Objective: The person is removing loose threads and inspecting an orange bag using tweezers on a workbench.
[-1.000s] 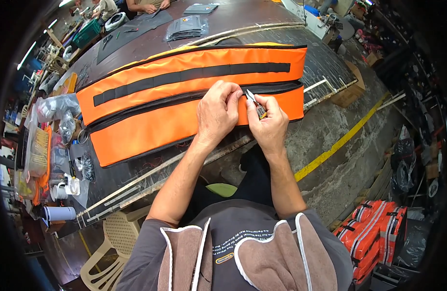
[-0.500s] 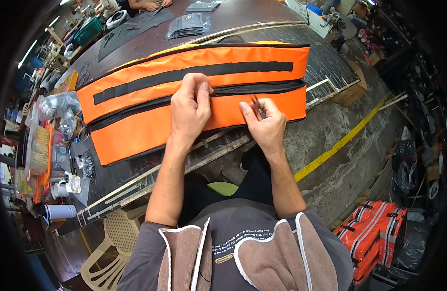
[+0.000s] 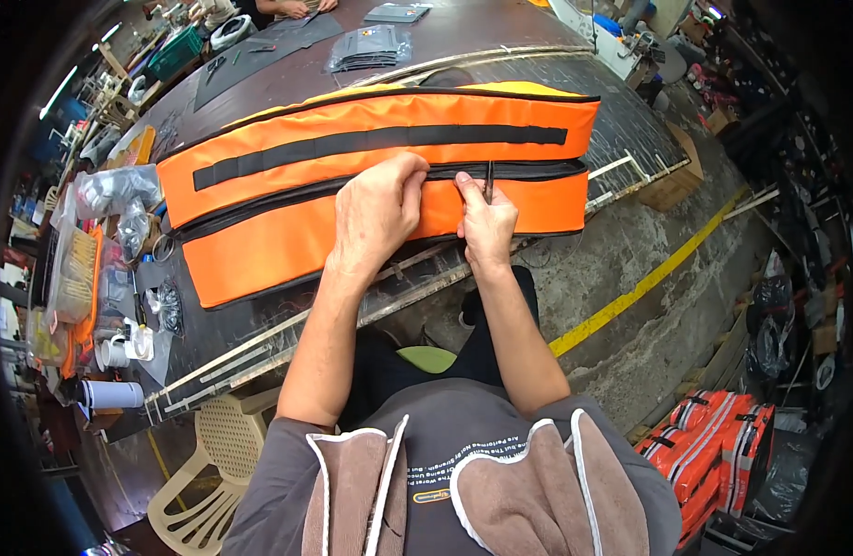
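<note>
A long orange fabric bag (image 3: pixel 260 264) with black trim lies across the table in front of me. A black webbing strip (image 3: pixel 380 140) runs along its upper panel, and a black zipper band (image 3: pixel 538 170) crosses its side below that. My left hand (image 3: pixel 380 208) is pinched closed at the zipper band near the bag's middle; what its fingertips hold is hidden. Just to the right, my right hand (image 3: pixel 487 218) is closed around small dark thread snips (image 3: pixel 489 181), their narrow points upward over the band. The two hands are close together but apart.
Plastic-wrapped grey pieces (image 3: pixel 371 48) lie on the far table, near another person's hands (image 3: pixel 301 8). Clear bins and bags (image 3: pixel 75 278) crowd the left. A beige plastic chair (image 3: pixel 225 445) stands at lower left; red bags (image 3: pixel 704 445) are stacked at lower right.
My right hand has moved left and up to the zipper band, and the snips now point upward. My left hand has shifted slightly right and down. The bag appears slightly shifted right in view.
</note>
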A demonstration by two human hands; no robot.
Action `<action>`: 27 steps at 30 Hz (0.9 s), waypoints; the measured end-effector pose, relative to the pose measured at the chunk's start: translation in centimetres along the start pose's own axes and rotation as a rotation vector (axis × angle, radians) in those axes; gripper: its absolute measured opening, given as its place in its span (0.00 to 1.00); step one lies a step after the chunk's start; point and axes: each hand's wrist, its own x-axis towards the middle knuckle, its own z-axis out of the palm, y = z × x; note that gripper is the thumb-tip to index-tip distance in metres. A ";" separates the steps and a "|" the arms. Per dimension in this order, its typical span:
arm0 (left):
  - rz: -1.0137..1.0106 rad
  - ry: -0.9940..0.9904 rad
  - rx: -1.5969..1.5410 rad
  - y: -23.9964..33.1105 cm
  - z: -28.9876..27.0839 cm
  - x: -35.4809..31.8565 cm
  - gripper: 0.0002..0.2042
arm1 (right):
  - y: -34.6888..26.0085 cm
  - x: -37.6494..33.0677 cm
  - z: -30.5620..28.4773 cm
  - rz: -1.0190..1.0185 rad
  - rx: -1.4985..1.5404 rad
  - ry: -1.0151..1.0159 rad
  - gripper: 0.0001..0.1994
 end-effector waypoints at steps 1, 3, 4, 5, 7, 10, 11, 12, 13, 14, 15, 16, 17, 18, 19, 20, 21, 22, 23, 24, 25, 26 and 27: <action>0.064 0.008 0.009 -0.1 0.3 0.0 0.05 | 1.0 0.4 -0.2 -0.063 0.060 0.024 0.12; 0.059 -0.017 0.037 0.6 0.2 0.3 0.05 | 1.6 0.5 -0.3 -0.123 0.120 0.046 0.11; 0.087 -0.024 0.086 1.0 0.3 0.5 0.05 | 1.7 0.5 -0.5 -0.147 0.156 0.046 0.11; 0.113 -0.030 0.139 1.2 0.3 0.5 0.05 | 1.7 0.2 -0.5 -0.169 0.195 0.042 0.11; 0.120 -0.030 0.183 1.7 0.5 0.6 0.06 | 1.2 -0.1 -0.9 -0.142 0.200 0.017 0.10; 0.199 -0.015 0.176 2.2 0.7 1.1 0.05 | 0.7 -0.4 -1.0 -0.194 0.252 -0.016 0.10; 0.233 -0.050 0.185 2.2 0.8 1.4 0.05 | 0.5 -0.5 -1.2 -0.200 0.253 -0.037 0.09; 0.266 -0.085 0.195 2.2 0.9 1.7 0.05 | 0.3 -0.6 -1.3 -0.207 0.254 -0.057 0.09; 0.267 -0.084 0.196 2.1 0.9 2.0 0.05 | 0.2 -0.7 -1.3 -0.207 0.255 -0.058 0.09; 0.286 -0.148 0.235 2.1 0.9 2.4 0.05 | 0.2 -0.8 -1.5 -0.205 0.246 -0.057 0.09; 0.305 -0.212 0.274 2.0 1.0 2.7 0.04 | 0.3 -0.9 -1.7 -0.202 0.236 -0.054 0.09; 0.306 -0.214 0.273 1.8 1.2 3.1 0.04 | 0.3 -1.0 -2.0 -0.201 0.236 -0.053 0.09; 0.323 -0.202 0.287 1.3 1.6 3.5 0.04 | 0.2 -1.2 -2.3 -0.190 0.208 -0.056 0.09; 0.339 -0.189 0.301 0.8 2.0 3.8 0.04 | 0.1 -1.3 -2.4 -0.178 0.179 -0.060 0.09; 0.349 -0.179 0.313 0.2 2.3 3.9 0.04 | 0.3 -1.3 -2.6 -0.176 0.180 -0.062 0.09; 0.353 -0.182 0.310 0.0 2.5 3.7 0.04 | 0.4 -1.2 -2.9 -0.192 0.133 -0.068 0.09; 0.348 -0.160 0.280 -0.2 2.8 3.6 0.05 | 0.6 -1.0 -3.2 -0.208 0.085 -0.073 0.08; 0.341 -0.138 0.250 -0.5 2.9 3.4 0.05 | 0.8 -0.9 -3.5 -0.208 0.085 -0.068 0.08; 0.345 -0.150 0.202 -0.6 2.6 3.1 0.06 | 0.7 -1.0 -3.5 -0.218 0.048 -0.078 0.08; 0.344 -0.154 0.201 -0.7 2.4 3.0 0.06 | 0.7 -1.0 -3.6 -0.228 0.009 -0.088 0.08; 0.363 -0.169 0.081 -0.8 2.3 3.0 0.07 | 0.6 -1.1 -3.7 -0.225 0.008 -0.086 0.08; 0.382 -0.182 -0.039 -0.7 2.0 3.1 0.08 | 0.4 -1.1 -3.8 -0.228 0.021 -0.098 0.07; 0.385 -0.241 -0.009 -0.4 1.6 2.9 0.09 | 0.4 -1.0 -4.0 -0.232 0.034 -0.109 0.07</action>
